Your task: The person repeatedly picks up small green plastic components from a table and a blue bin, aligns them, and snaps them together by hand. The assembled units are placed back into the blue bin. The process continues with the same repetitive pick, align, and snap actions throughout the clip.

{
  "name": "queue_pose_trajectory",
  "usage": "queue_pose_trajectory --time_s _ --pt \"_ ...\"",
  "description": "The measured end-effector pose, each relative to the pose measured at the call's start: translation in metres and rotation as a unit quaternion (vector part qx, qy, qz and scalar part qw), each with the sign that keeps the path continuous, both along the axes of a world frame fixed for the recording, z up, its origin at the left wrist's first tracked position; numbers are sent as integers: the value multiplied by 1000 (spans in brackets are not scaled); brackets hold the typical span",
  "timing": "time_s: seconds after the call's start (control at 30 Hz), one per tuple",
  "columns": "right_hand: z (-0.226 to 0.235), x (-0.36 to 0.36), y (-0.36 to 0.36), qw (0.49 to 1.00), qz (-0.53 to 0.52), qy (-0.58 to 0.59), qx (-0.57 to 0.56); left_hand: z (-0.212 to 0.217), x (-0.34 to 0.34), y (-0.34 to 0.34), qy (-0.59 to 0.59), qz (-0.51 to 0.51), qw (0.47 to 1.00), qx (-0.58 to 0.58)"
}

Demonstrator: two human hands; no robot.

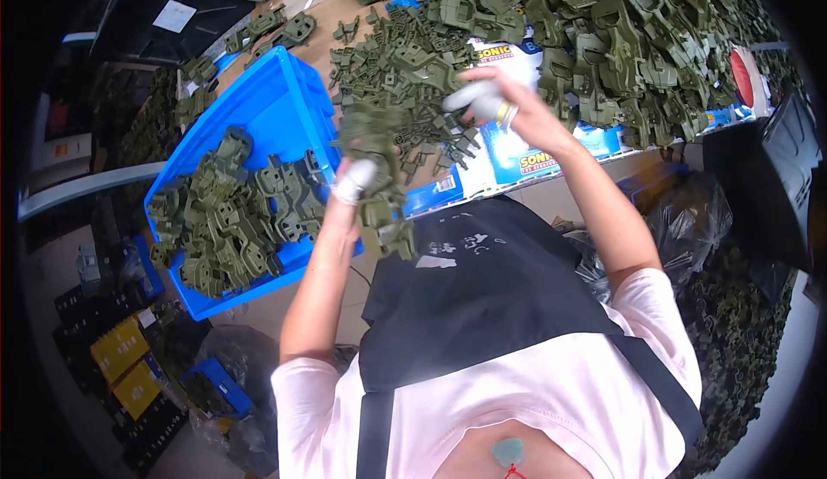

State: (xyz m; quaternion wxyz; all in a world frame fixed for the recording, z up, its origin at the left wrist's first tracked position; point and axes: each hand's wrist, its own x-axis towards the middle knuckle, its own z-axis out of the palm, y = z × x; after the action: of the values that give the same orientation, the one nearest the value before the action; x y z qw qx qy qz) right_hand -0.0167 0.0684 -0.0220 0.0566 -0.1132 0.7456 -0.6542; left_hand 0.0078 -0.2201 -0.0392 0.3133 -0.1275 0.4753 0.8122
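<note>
Holding an olive-green plastic clip assembly (376, 177) up above the near edge of the surface (551, 190), just right of the blue bin (267, 100). Sorting or joining moulded parts, by the look of it; likely needing another piece seated on the assembly, or the assembly dropped left into the bin. Left hand (353, 182), fingertip taped white, clenching the assembly from below. Right hand (500, 100), white-wrapped fingers curled, reaching over the loose pile of small green clips (405, 74) right of the bin; contents of its grip impossible to tell.
</note>
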Motion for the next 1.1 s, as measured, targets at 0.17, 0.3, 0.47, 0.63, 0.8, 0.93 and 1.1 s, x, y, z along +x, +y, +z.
queue_pose_trajectory --time_s 0.17,0.3,0.47,0.63,0.8,0.93,1.1 --pt "-129 27 23 899 -155 83 400 -3 7 9 -60 46 996 44" --pt "-159 21 10 892 -176 26 415 -4 18 22 -88 63 993 49" --pt "-181 16 25 908 -161 -34 385 -4 20 33 -150 50 982 104" --pt "-158 11 29 911 -78 -67 400 -4 15 40 -146 53 981 115" --pt "-21 39 18 952 -24 13 305 -5 14 45 -172 33 981 87" --pt "43 74 -15 949 198 27 245 -7 12 63 -218 -8 973 80" --pt "50 70 -24 894 285 37 345 7 7 77 -221 -73 966 114"
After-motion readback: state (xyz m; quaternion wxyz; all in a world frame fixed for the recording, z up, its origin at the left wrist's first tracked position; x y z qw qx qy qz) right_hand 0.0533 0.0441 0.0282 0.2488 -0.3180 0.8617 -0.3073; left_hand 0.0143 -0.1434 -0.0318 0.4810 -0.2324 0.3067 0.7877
